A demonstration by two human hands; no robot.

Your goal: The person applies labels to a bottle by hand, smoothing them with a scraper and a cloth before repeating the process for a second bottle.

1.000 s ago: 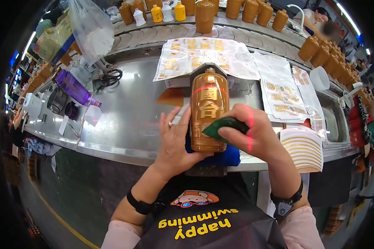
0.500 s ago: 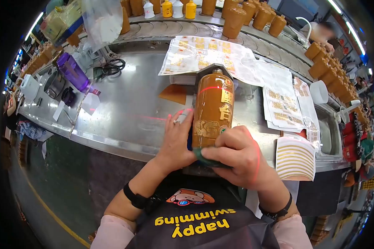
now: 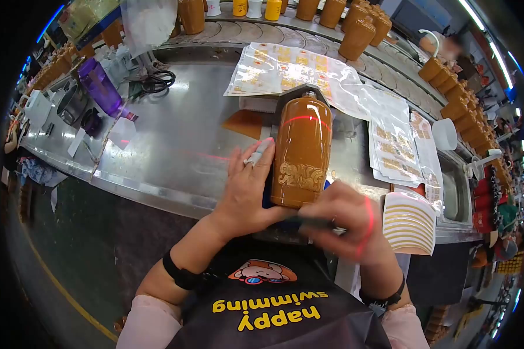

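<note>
A glossy amber-brown ceramic bottle with a gold emblem [image 3: 301, 151] lies on its side on the brushed steel tabletop [image 3: 174, 151], neck pointing away from the person, its base at the near edge. The left hand [image 3: 247, 189] rests flat against the bottle's left flank, fingers spread and extended, bracing rather than gripping. The right hand [image 3: 343, 224] sits just below the bottle's base, blurred, fingers curled around a dark flat pad [image 3: 308, 222]. A red laser line crosses the bottle's shoulder. Clear sheets of gold stickers [image 3: 291, 67] lie beyond.
</note>
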